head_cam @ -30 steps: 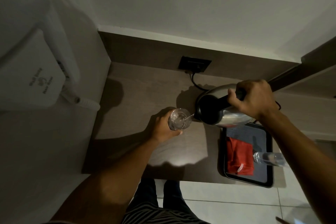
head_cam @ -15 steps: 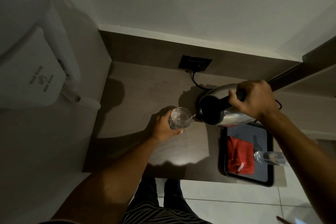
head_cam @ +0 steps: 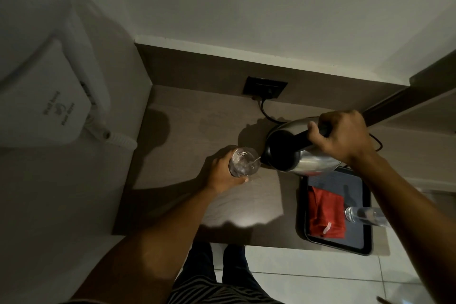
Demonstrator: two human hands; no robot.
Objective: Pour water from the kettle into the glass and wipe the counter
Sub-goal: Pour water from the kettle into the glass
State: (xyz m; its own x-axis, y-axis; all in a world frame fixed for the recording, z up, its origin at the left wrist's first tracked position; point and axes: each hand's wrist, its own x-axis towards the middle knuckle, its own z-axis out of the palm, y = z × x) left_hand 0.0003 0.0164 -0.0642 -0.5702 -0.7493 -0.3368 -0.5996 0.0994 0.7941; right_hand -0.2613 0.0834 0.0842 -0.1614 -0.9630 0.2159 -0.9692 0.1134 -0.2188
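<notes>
My right hand [head_cam: 341, 136] grips the black handle of a steel kettle [head_cam: 308, 159], which is tilted left with its spout over a clear glass [head_cam: 243, 161]. A thin stream of water runs from the spout into the glass. My left hand [head_cam: 219, 173] holds the glass from its left side, just above the brown counter [head_cam: 197, 126]. A red cloth [head_cam: 325, 215] lies folded in a black tray [head_cam: 365, 249] at the counter's right front.
A second clear glass [head_cam: 362, 215] lies on the tray beside the cloth. A black wall socket [head_cam: 265, 87] with a cord sits at the back of the counter. A white wall-mounted device [head_cam: 42, 103] hangs at the left. White floor tiles lie below.
The kettle has stayed tilted and kept pouring. Both hands and the glass have shifted only slightly.
</notes>
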